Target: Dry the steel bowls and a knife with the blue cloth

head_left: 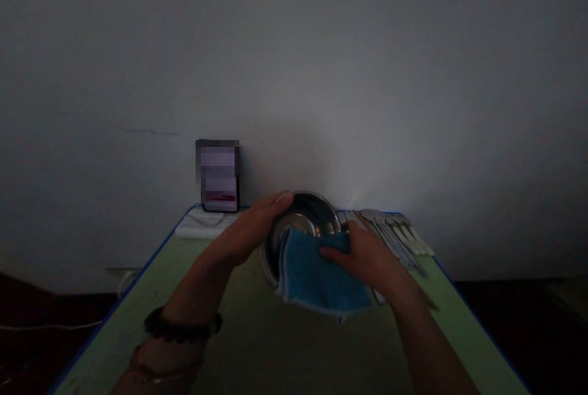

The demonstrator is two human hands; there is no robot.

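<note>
Blue cloth held in the right grip, thumb on top, covering the near right part of a steel bowl. Left grip curled round the bowl's left rim; bowl tilted, its inside showing, over the far middle of the green desk, contact with it unclear. Far right: cutlery laid in a row. Far left: lit phone upright before the pale wall, white slab just nearer.

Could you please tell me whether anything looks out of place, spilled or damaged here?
Only a thin dark line on the wall, left of the phone, looks odd, perhaps a scratch. No spill shows around the metal bowl or blue cloth.
</note>
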